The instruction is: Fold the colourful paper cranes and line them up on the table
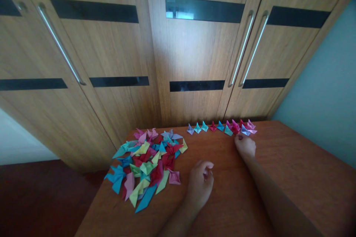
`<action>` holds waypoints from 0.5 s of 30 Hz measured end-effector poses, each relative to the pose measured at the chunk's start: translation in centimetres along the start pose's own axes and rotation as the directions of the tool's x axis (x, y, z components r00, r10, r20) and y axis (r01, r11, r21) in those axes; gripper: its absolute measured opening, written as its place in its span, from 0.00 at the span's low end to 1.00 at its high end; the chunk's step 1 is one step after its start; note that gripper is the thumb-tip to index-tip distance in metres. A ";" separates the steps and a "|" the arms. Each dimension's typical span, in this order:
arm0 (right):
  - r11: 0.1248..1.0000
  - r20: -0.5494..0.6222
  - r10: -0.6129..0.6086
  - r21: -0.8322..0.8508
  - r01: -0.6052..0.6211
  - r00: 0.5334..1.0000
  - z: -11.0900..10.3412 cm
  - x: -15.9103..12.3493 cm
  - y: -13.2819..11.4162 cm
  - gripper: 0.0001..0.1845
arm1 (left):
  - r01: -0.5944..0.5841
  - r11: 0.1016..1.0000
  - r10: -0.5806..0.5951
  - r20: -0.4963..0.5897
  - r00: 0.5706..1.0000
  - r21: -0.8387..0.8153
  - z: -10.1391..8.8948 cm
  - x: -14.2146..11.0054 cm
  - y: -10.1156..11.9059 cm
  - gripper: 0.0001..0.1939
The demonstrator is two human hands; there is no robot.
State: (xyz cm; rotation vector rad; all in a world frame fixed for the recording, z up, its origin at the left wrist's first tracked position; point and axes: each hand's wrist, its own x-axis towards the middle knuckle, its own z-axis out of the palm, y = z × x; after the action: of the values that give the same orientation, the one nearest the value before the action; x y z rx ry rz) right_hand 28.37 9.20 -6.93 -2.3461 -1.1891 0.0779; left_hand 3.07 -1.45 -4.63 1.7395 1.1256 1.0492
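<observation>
A heap of folded paper pieces (147, 163) in teal, red, pink, green and blue lies on the left part of the wooden table (292, 177). Along the far edge stands a row of small folded paper shapes (222, 127). My left hand (200, 185) rests on the table just right of the heap, fingers loosely curled, with nothing visible in it. My right hand (245, 145) reaches forward with its fingers closed, fingertips at the right part of the row, touching a red piece (236, 129).
A wooden wardrobe (178, 55) with long metal handles and dark glass strips stands right behind the table. A pale blue wall (328, 92) is at the right. Dark floor (41, 196) shows at the lower left, past the table's edge.
</observation>
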 end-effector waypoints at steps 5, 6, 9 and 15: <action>1.000 0.009 0.006 -0.018 -0.006 1.000 0.2 0.3 0.1 0.19 | -0.002 1.000 0.002 0.000 1.000 -0.009 0.0 -0.1 0.1 0.13; 1.000 0.007 0.007 -0.020 -0.007 1.000 0.3 0.3 0.1 0.19 | -0.002 1.000 0.002 0.000 1.000 -0.012 0.0 -0.1 0.1 0.13; 1.000 0.000 0.010 -0.025 -0.010 1.000 0.3 0.4 0.2 0.20 | -0.006 1.000 0.006 -0.003 1.000 -0.014 0.0 0.0 0.1 0.13; 1.000 0.012 0.006 -0.029 -0.005 1.000 0.1 0.3 0.1 0.21 | -0.005 1.000 0.005 -0.002 1.000 0.001 0.0 0.0 -0.1 0.14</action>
State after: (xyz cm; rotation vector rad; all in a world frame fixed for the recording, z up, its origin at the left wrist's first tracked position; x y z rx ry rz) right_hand 28.60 9.45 -6.97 -2.3768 -1.1971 0.0774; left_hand 3.06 -1.45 -4.71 1.7433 1.1235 1.0537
